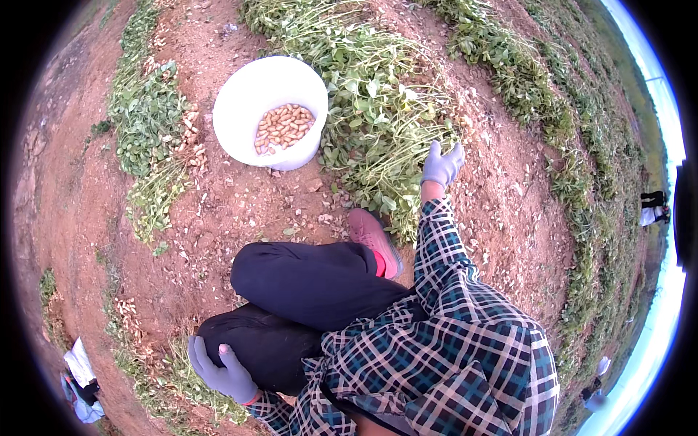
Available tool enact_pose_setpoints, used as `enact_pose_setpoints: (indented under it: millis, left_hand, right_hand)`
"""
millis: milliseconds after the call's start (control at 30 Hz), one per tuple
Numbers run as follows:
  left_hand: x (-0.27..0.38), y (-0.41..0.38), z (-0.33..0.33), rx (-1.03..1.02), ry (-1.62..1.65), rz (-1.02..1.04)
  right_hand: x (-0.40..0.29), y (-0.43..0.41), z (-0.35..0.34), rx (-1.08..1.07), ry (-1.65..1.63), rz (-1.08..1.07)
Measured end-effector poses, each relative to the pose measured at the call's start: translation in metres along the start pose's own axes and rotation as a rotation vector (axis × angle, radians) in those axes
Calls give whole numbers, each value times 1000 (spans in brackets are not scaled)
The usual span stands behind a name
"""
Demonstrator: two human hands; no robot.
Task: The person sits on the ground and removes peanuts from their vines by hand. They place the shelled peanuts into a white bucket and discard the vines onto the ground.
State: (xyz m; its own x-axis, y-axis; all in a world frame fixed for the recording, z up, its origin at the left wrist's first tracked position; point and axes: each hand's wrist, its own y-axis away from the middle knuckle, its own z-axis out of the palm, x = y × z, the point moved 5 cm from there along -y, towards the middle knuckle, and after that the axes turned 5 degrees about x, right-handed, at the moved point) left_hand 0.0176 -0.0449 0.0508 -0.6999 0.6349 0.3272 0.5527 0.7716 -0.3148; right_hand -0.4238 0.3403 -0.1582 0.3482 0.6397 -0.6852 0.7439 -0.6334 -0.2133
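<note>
My right hand, in a light grey-purple glove, is stretched over the edge of a row of uprooted peanut plants. Its fingers are spread beside the pale stems, and nothing shows in its grasp; whether it touches them I cannot tell. My left hand, gloved alike with the thumb's tip bare, rests against my bent knee with fingers apart, holding nothing visible. Beyond my knees a white plastic bucket stands tilted in view on the soil, with loose peanuts in their shells over part of its bottom.
Left of the bucket lies another row of peanut plants with exposed pods. More plant rows curve along the right. My pink shoe is on the reddish soil. People appear far right, lower right and lower left.
</note>
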Motion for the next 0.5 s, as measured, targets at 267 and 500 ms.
enact_pose_setpoints:
  millis: [267, 500]
  left_hand:
    - [13, -10, 7, -9, 22, 50]
    - [21, -8, 1, -4, -80, 71]
  right_hand:
    - [132, -92, 94, -339, -308, 779]
    - [117, -104, 29, -507, -977, 604]
